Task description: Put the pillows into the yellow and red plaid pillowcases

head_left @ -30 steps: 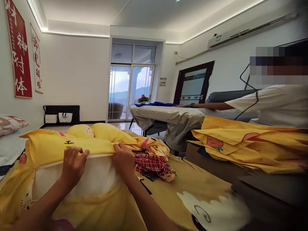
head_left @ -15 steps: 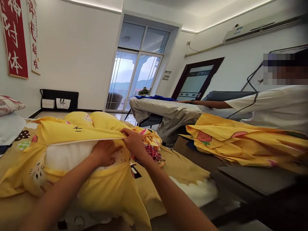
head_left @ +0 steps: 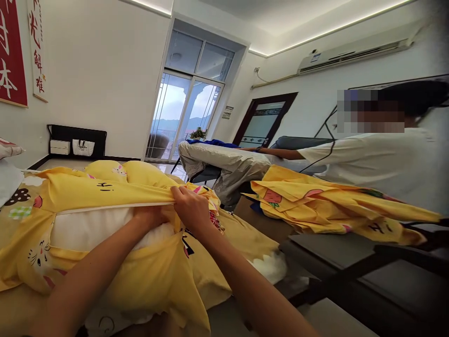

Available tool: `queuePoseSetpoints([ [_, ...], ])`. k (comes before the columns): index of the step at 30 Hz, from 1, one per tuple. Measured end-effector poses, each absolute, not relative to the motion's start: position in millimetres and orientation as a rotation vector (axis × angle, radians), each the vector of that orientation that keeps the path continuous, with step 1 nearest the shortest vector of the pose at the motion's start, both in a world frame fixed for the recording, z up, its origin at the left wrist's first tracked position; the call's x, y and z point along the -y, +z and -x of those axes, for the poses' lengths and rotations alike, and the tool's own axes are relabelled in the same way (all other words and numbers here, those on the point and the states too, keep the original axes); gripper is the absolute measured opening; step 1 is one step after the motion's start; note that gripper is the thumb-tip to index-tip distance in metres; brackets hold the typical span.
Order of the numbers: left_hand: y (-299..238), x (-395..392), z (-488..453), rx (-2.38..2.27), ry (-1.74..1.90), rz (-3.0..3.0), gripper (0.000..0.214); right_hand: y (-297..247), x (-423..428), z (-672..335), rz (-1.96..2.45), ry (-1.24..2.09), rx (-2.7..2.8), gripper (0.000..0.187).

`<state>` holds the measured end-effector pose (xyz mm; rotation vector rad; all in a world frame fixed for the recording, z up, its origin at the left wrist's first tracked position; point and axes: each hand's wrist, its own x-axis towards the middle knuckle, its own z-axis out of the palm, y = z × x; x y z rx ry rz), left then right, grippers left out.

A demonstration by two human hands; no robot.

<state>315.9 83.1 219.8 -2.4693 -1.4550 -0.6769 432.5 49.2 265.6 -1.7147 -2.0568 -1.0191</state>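
Note:
A yellow cartoon-print duvet cover (head_left: 105, 189) lies on the bed in front of me, its opening showing a white quilt (head_left: 87, 229) inside. My right hand (head_left: 191, 208) pinches the upper edge of the cover's opening near its right end. My left hand (head_left: 150, 217) is tucked into the opening against the white quilt, its fingers mostly hidden by the cloth. A red plaid cloth (head_left: 216, 222) peeks out just right of my right hand.
Another person in a white shirt (head_left: 379, 159) leans over a second bed with a yellow cover (head_left: 315, 206) on the right. A grey-covered bed (head_left: 228, 161) stands behind. A pillow (head_left: 9, 150) lies far left. Glass balcony doors (head_left: 178, 121) are at the back.
My left hand has slid right along the opening and gone inside it. My right hand has moved up and now pinches the cover's edge. My view has shifted right.

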Motion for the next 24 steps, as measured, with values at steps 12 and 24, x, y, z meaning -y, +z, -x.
queuePoseSetpoints([
  [12,203.1,-83.1,-301.4,0.705,-0.655,2.417,0.032,254.6,-83.3,-440.9,1.291,-0.060,1.880,0.017],
  [24,201.8,-109.3,-345.3,0.950,-0.596,2.786,0.067,257.7,-68.3,-435.3,1.082,0.135,1.926,0.011],
])
